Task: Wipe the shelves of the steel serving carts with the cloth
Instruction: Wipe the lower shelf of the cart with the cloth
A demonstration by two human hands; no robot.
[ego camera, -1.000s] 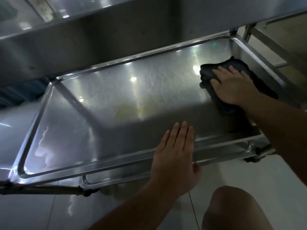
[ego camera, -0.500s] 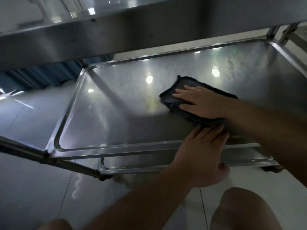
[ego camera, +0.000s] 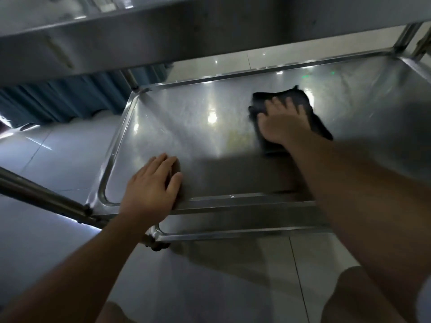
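Observation:
A steel cart's middle shelf (ego camera: 233, 178) fills the view, shiny with a raised rim. A dark cloth (ego camera: 300, 100) lies on it toward the middle right. My right hand (ego camera: 282, 122) presses flat on the cloth with the fingers spread and pointing away from me. My left hand (ego camera: 151, 185) rests flat on the shelf's near rim at the left, fingers straight, holding nothing. A faint yellowish smear (ego camera: 238, 137) shows on the steel just left of the cloth.
The cart's upper shelf (ego camera: 163, 31) overhangs at the top. A lower shelf edge (ego camera: 233, 234) and a caster (ego camera: 158, 245) sit below the near rim. A steel handle tube (ego camera: 46, 199) runs off to the left. Blue curtain (ego camera: 58, 99), tiled floor (ego camera: 58, 148), my knees at the bottom.
My right hand has slid the cloth away from me and to the right on the shelf. My left hand has shifted left along the near rim. The view has turned.

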